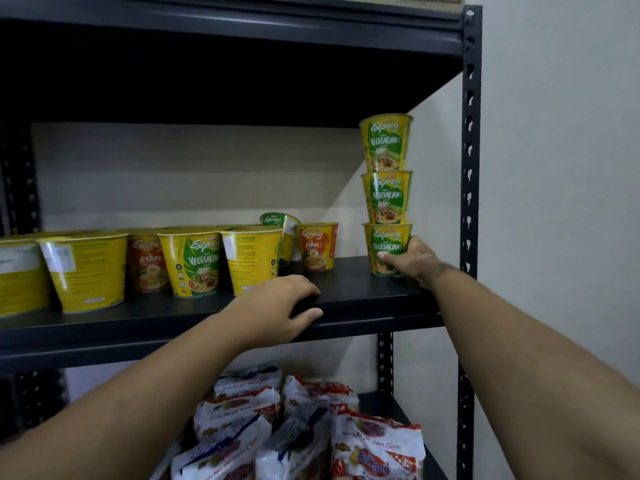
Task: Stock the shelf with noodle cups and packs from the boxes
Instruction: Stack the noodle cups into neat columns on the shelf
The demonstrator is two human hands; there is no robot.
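A stack of three yellow-green vegetarian noodle cups (387,188) stands at the right end of the black middle shelf (363,299). My right hand (410,259) grips the bottom cup of that stack from its right side. My left hand (282,308) holds the shelf's front edge, fingers on top and thumb on the front face. Several more yellow cups (194,263) stand in rows to the left, among them orange ayam cups (317,245). One green cup (278,225) lies tilted behind them.
Noodle packs (304,431) in white, red and blue wrappers are piled on the lower shelf. The rack's black perforated upright (469,168) stands just right of the stack, with a white wall beyond. A dark upper shelf (242,32) hangs overhead.
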